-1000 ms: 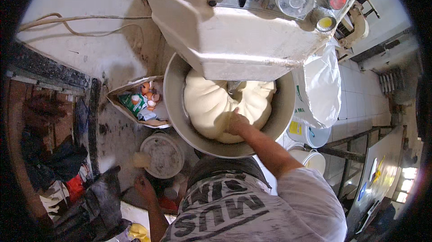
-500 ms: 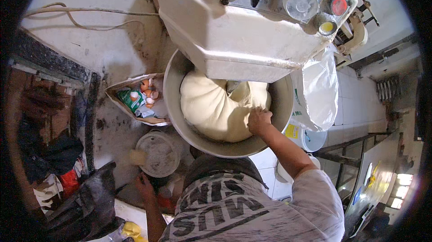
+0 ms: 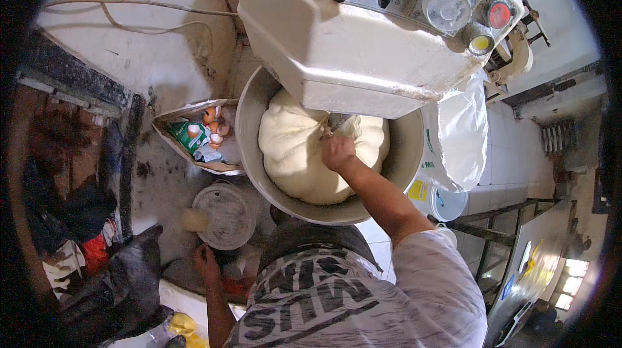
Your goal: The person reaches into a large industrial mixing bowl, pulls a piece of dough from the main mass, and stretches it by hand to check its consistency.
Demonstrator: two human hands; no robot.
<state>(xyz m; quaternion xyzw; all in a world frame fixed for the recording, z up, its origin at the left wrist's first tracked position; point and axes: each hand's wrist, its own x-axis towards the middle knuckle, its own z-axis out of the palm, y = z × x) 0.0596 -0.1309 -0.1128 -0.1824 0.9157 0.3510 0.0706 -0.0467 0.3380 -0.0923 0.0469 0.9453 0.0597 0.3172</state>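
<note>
A large mass of pale dough (image 3: 298, 154) fills a metal mixing bowl (image 3: 253, 160) under a cream-coloured mixer (image 3: 356, 50). My right hand (image 3: 337, 150) is on the dough near its centre, just below a metal part of the mixer, with fingers curled into the dough. Low at the left, my left hand (image 3: 206, 262) hangs beside a round, dusty lidded bucket (image 3: 221, 216); its fingers are too dim to read clearly.
An open paper bag (image 3: 170, 115) with eggshells stands left of the bowl. A white sack (image 3: 460, 144) and plastic buckets (image 3: 447, 202) are at the right, beside a dark metal frame (image 3: 492, 231). A cord (image 3: 136, 5) runs along the upper left wall.
My right hand first moved rightward over the dough, and now has shifted left and up toward the centre. My left hand stays low. The view has shifted slightly.
</note>
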